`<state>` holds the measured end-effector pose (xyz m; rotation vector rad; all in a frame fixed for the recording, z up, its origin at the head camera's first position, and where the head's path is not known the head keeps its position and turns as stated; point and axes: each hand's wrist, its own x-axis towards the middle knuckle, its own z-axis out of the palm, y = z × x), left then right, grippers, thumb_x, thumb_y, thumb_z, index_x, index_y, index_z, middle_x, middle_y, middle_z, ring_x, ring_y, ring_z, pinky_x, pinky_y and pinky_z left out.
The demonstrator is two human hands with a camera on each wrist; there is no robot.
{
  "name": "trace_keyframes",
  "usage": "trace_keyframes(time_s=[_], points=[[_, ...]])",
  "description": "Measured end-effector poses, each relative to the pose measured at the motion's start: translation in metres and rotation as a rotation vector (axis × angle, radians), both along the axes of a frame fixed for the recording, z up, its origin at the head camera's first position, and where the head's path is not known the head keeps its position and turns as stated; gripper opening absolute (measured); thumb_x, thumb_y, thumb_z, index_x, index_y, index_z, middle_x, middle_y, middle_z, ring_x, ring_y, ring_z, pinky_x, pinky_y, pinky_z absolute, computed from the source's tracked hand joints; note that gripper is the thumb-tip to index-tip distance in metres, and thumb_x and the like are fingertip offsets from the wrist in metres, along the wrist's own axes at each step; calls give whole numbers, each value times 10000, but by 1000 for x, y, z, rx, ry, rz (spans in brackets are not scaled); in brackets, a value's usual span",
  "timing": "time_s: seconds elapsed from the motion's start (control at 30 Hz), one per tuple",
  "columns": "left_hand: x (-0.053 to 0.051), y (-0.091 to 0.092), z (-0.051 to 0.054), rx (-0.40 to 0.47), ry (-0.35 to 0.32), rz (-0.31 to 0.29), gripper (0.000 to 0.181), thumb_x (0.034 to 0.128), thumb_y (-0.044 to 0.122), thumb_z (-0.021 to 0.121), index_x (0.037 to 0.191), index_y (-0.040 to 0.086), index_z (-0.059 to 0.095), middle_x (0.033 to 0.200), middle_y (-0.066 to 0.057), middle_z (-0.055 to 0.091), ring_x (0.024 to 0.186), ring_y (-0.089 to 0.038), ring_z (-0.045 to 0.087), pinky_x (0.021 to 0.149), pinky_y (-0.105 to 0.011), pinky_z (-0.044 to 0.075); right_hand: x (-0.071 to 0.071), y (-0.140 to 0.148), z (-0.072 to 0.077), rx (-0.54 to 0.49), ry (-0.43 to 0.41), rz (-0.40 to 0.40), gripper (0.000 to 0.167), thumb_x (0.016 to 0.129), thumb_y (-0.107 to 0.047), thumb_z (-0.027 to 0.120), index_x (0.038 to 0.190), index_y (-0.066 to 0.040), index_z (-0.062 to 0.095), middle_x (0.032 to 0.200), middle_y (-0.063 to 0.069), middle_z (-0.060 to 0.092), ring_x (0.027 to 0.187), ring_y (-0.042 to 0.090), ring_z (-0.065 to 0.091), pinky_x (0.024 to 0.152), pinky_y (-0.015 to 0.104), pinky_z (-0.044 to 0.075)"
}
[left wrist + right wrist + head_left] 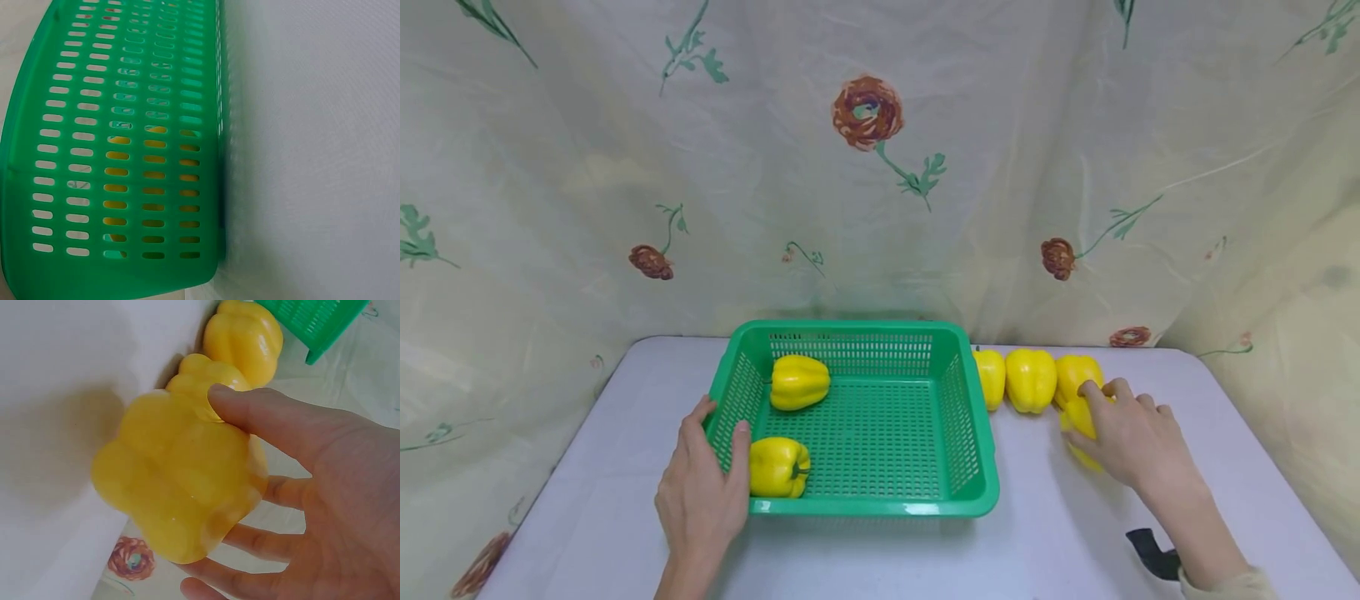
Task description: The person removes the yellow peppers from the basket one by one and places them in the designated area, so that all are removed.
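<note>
A green plastic basket with slotted walls stands on the table. My left hand holds its left rim, thumb on the inner side and fingers outside. Inside the basket lie two yellow bell peppers, one at the back left and another at the front left. To the right of the basket, my right hand grips a yellow bell pepper between thumb and fingers. Behind it, a row of yellow bell peppers runs toward the basket. The left wrist view shows the basket's slotted wall but no fingers.
A white cloth covers the table. A black curved object lies near the right forearm, partly hidden by it. Flower-patterned curtain hangs behind the table and along both sides.
</note>
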<state>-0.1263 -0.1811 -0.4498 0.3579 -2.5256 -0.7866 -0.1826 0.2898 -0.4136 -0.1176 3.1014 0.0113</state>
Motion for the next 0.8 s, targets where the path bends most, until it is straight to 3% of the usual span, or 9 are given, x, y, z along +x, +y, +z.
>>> trace_keyframes(time_s=[0.4, 0.8], points=[[0, 1, 1, 10, -1, -1, 586, 1101, 464, 522, 1538, 75, 483, 1640, -113, 554, 1038, -471, 742, 705, -514, 548, 3, 7, -11, -1, -62, -26, 736, 905, -439, 831, 1383, 47, 556, 1270, 409, 571, 893, 537, 608, 872, 741, 507], [1, -1, -1, -5, 31, -7, 567, 1092, 437, 553, 1514, 64, 500, 1615, -131, 578, 966, -467, 750, 612, -461, 518, 3, 7, -16, -7, -30, -62, 685, 939, -433, 782, 1347, 51, 522, 1237, 395, 578, 878, 549, 608, 807, 712, 496]])
